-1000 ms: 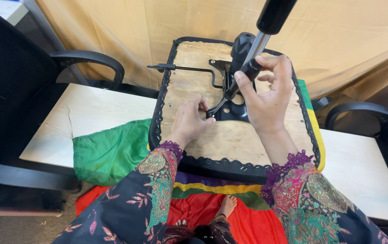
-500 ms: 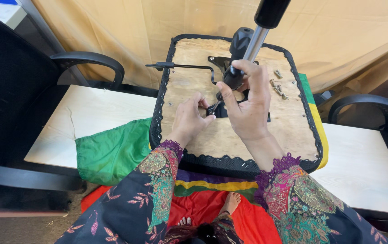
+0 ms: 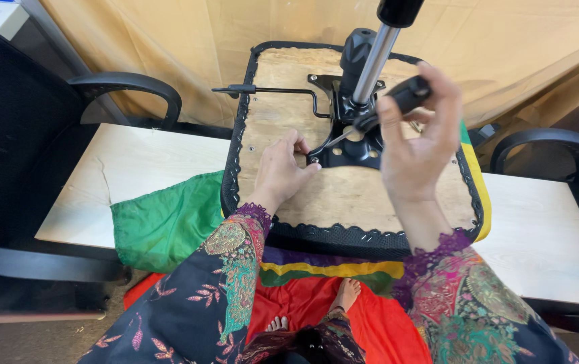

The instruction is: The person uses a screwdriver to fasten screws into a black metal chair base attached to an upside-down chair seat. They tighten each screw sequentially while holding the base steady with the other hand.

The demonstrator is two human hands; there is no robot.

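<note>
Two hands work on an upturned chair seat (image 3: pixel 343 202), which lies underside up on a pale wooden surface (image 3: pixel 134 175) with its bare plywood and black stitched edging showing. Bolted to the middle of that underside is a black metal mechanism plate (image 3: pixel 353 148), from which a chrome gas cylinder (image 3: pixel 372 64) rises toward the camera and a thin black lever (image 3: pixel 269 89) runs out to the left. The right hand (image 3: pixel 414 145) is closed around the black handle of a screwdriver (image 3: pixel 384 111), whose shaft slants down so that its tip sits at the near-left corner of the plate. The left hand (image 3: pixel 283 168) rests on the plywood just beside that corner, its fingers pinched narrowly together at the tip, apparently steadying a screw that is too small to make out. Judging from this, the step in hand is driving or loosening a fastener at that corner. The next move would call for keeping the tip seated squarely and turning the handle with steady downward pressure. A green cloth (image 3: pixel 161 226) lies under the seat's left edge, and black chair armrests (image 3: pixel 128 84) stand on either side.
</note>
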